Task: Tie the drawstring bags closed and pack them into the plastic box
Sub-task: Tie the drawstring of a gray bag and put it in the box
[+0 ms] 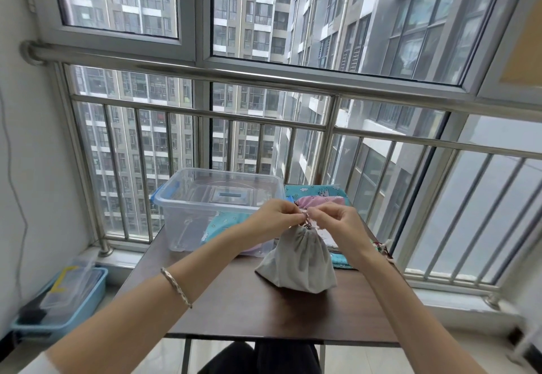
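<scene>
1. Hands meet at the gathered neck of the grey bag [296, 259]: the left hand [275, 215] and right hand [337, 219] each pinch the cord [306, 217] there, fingertips almost touching.
2. The grey bag stands upright on the desk [234, 300], neck up, directly below both hands.
3. The plastic box [217, 206] sits open just behind and to the left of the bag, so the left hand is nearer to it; a patterned bag [223, 224] already lies inside.
4. More bags [316, 196] lie at the back right of the desk, behind the right hand.
5. Judging from this, the knot is unfinished; the coming lift goes up and left over the box rim, where open room remains.
</scene>
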Demonstrator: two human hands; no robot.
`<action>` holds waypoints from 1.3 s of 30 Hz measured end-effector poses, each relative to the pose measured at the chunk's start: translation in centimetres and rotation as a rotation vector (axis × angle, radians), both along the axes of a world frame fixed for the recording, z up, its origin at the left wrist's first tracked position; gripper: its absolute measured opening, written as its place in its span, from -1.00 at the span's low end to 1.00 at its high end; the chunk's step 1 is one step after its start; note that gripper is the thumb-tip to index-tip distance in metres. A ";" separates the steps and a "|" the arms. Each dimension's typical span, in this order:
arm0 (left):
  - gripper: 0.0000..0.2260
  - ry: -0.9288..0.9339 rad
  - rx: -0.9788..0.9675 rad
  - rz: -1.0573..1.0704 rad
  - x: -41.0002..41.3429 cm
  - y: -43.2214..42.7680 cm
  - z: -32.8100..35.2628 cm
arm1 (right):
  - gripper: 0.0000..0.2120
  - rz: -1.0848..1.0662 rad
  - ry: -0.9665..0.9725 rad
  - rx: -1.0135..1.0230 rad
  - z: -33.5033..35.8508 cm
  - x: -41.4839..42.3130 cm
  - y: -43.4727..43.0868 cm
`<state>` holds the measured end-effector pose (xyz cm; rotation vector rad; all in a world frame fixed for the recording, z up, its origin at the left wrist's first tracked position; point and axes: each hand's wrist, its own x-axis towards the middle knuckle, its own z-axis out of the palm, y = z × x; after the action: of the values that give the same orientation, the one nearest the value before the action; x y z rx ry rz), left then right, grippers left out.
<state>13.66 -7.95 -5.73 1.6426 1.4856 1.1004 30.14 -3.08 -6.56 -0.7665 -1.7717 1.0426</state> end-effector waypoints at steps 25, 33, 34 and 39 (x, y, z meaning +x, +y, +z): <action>-0.91 0.073 0.080 0.053 0.3 -1.3 1.0 | -0.83 0.310 -0.599 -0.508 2.6 0.1 2.0; -0.93 0.134 0.062 0.050 0.3 -1.8 1.3 | -0.93 0.443 -0.587 -0.652 2.2 -0.1 2.7; -0.92 0.176 0.069 0.048 0.1 -1.8 1.3 | -0.93 0.427 -0.557 -0.631 1.9 -0.1 2.7; -0.84 0.589 0.218 0.227 -0.7 -2.5 1.9 | -0.90 0.245 -0.386 -0.412 1.3 -0.5 2.6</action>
<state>12.95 -10.47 -3.86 2.1134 2.0192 0.9635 29.63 -0.50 -5.27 -1.0788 -2.0390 1.5349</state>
